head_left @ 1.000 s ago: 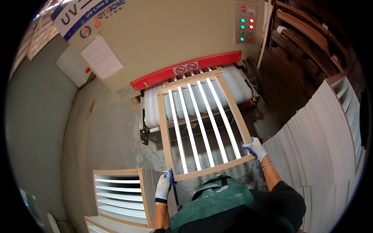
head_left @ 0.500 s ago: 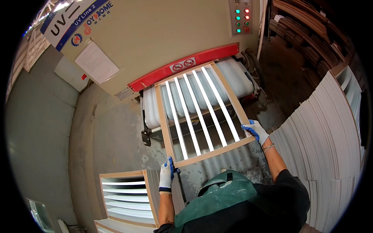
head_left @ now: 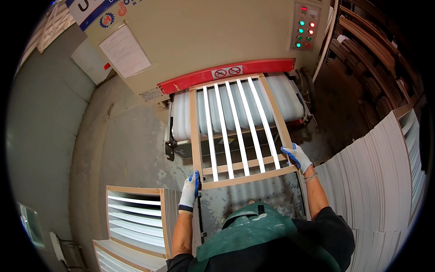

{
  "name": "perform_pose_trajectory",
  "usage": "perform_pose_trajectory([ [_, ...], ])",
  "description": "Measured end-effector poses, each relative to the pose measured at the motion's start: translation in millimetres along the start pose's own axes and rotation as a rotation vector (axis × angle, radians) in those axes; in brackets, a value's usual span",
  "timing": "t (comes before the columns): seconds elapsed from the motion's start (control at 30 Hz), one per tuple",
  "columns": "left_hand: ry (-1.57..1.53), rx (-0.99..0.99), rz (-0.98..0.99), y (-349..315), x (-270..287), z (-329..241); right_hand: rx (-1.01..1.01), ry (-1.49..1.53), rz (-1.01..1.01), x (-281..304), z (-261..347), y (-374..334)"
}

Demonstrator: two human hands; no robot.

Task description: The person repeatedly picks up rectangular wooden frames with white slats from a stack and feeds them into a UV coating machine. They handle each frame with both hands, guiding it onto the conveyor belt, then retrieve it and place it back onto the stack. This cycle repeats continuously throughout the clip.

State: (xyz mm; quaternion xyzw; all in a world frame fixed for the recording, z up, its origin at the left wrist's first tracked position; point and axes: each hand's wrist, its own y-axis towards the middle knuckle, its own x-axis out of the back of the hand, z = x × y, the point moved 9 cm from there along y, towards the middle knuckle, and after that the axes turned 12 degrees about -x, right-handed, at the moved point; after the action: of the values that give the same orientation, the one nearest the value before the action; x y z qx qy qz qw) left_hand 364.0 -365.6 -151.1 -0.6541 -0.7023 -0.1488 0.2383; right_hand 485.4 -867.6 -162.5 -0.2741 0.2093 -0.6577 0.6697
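Note:
A slatted frame with tan edges and several white slats lies between my hands. Its far end rests on the ribbed conveyor belt, close to the red guard bar, while the near end sticks out toward me. My left hand, in a white glove with blue palm, is closed on the near left corner. At the near right corner, my right hand, gloved alike, grips the side rail, thumb on top. Beneath the near slats another tan bar shows; I cannot tell what it belongs to.
A beige machine with a lit control panel stands ahead. Similar slatted frames are stacked at lower left, and a tall stack of panels rises at right. Brown boards fill the far right.
My view has shifted. The frame's near end has swung slightly left, so it lies straighter on the belt, and the tan bar beneath now shows. Both hands keep their hold.

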Motion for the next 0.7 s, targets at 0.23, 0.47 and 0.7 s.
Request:
perform_pose_trajectory([
  [0.23, -0.358, 0.139, -0.012, -38.4, -14.3, -2.3, 0.112, -0.24, -0.245, 16.5, -18.7, -23.0],
  [0.47, -0.072, 0.013, -0.003, -91.7, -14.9, -8.5, 0.035, -0.376, -0.369, 34.4, -63.9, -63.1],
  [0.7, -0.228, 0.17, 0.067, -125.8, -20.5, -24.3, 0.02, -0.264, -0.425, 43.4, -87.8, -107.9],
])
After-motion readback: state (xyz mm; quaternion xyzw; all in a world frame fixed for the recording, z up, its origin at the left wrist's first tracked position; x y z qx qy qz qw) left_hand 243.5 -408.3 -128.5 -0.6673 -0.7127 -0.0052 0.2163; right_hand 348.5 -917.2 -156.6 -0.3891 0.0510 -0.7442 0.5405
